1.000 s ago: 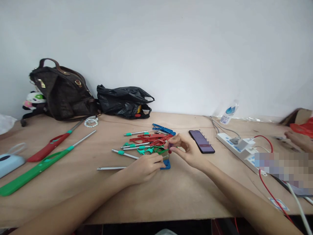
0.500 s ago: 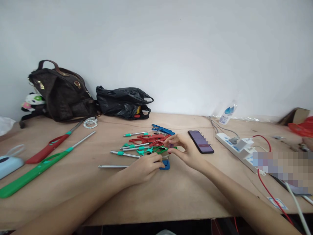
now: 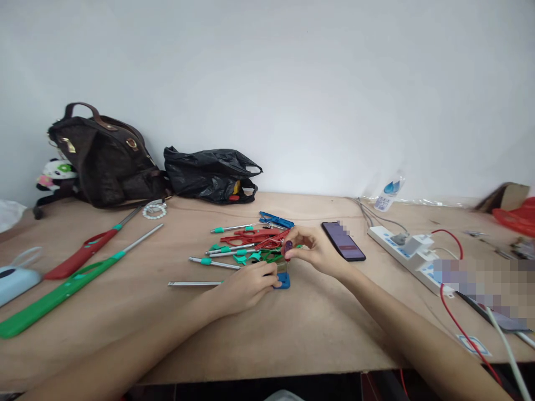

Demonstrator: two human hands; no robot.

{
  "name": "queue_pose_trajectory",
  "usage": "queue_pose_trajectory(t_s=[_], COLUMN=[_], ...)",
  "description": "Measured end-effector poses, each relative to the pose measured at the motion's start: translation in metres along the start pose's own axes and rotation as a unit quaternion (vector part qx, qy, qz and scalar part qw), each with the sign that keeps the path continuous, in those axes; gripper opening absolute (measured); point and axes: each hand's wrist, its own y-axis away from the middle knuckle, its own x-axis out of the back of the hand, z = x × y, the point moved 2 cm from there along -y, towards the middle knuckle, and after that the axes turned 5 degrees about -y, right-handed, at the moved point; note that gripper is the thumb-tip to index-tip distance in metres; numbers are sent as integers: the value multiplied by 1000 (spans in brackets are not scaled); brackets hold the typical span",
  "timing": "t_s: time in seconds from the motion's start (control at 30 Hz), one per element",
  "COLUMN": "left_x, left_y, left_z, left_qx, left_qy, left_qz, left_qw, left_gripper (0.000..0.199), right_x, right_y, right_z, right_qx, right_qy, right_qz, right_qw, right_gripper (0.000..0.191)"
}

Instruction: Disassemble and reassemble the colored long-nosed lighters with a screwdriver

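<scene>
My left hand (image 3: 249,287) is closed around a blue stick lighter (image 3: 285,283) lying on the table. Its metal tube (image 3: 194,284) sticks out to the left, and the hand hides its middle. In my right hand (image 3: 312,249), a small screwdriver (image 3: 288,248) with a dark red-purple handle is pinched between thumb and fingers. The shaft points straight down at the end of the blue lighter; whether the tip sits in a screw is too small to tell. Just beyond lie red casing pieces (image 3: 238,238), a blue casing piece (image 3: 276,219) and several metal tubes with teal parts (image 3: 214,263).
On the left lie a red stick lighter (image 3: 86,256) and a green one (image 3: 62,295). A phone (image 3: 343,241) is beside my right hand, with a power strip (image 3: 397,252) and cables further right. A dark backpack (image 3: 108,161) and black plastic bag (image 3: 204,172) stand against the wall.
My right hand has regripped the screwdriver, its fingers closing around the handle, which now stands upright over the blue lighter. My left hand has stayed in place.
</scene>
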Motion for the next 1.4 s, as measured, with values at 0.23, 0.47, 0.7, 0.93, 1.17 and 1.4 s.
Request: queue_pose_trajectory(t_s=[0.23, 0.47, 0.7, 0.93, 1.17, 1.4], left_x=[-2, -1, -1, -1, -2, -1], left_y=[0, 0, 0, -1, -1, 0], left_z=[0, 1, 0, 0, -1, 0], left_qx=[0, 2, 0, 0, -2, -1], left_qy=[-10, -10, 9, -2, -4, 10], left_qz=[5, -8, -7, -6, -7, 3], left_qw=[1000, 1000, 1000, 1000, 1000, 1000], left_gripper=[27, 25, 22, 22, 24, 24], right_x=[-8, -24, -10, 1, -2, 24], right_y=[14, 28, 26, 19, 22, 12], right_z=[-1, 1, -2, -6, -9, -23], right_qx=[22, 71, 119, 56, 46, 64], right_qy=[65, 160, 198, 128, 239, 205], right_qz=[95, 224, 102, 30, 97, 84], right_qw=[993, 959, 968, 990, 965, 973], right_gripper=[30, 18, 18, 15, 10, 8])
